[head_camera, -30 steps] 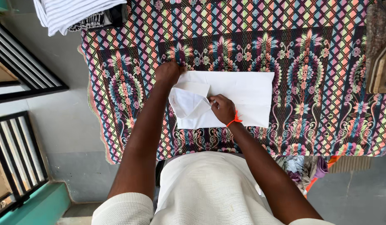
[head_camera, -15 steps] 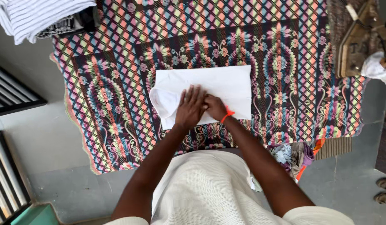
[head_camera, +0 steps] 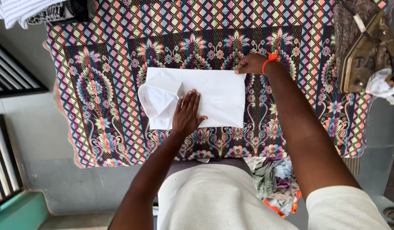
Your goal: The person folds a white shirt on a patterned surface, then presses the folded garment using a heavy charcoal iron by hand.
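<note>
Left hand (head_camera: 187, 114) flat, fingers spread, palm down, right hand (head_camera: 249, 64) stretched forward, fingers curled

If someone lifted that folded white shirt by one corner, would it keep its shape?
Probably not. The white shirt looks like thin cloth, so it would likely droop and unfold. It seems light: the left hand lies flat on it while the right hand is at its far corner. On the patterned cloth it would probably slide or bunch.

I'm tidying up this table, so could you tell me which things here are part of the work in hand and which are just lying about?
In use:
folded white shirt
left hand, flat on it
right hand, at its far corner
patterned cloth beneath

Lying about:
striped garments, far left corner
old iron, right edge
crumpled fabrics below the table edge
</note>
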